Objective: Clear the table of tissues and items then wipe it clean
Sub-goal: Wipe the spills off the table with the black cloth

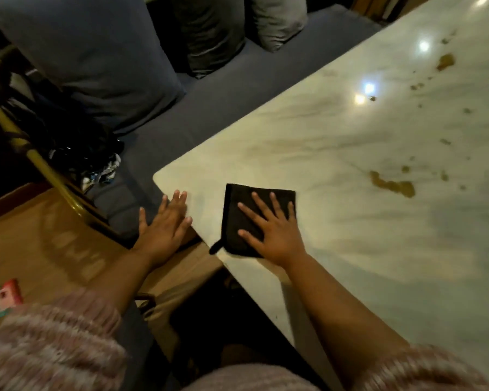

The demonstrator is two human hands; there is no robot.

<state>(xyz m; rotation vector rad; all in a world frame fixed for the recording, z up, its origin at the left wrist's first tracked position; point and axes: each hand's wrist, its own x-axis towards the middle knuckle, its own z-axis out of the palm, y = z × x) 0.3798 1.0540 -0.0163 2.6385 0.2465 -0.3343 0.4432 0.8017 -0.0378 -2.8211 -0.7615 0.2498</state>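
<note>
A white marble table (336, 170) fills the right side of the head view. A folded black cloth (237, 213) lies flat near the table's near-left corner. My right hand (271, 230) presses on the cloth with straight, spread fingers. My left hand (164, 227) is flat and open at the table's left edge, fingertips touching the edge. Brown spill stains (393, 184) and several small specks mark the marble further right, with another brown blot (445, 62) at the far right.
A blue sofa seat (223, 91) with cushions (91, 52) runs along the far side. A gold-framed chair (40, 162) holding a dark bundle stands at left. A brown surface (40, 238) with a small red-and-green card (6, 297) lies lower left.
</note>
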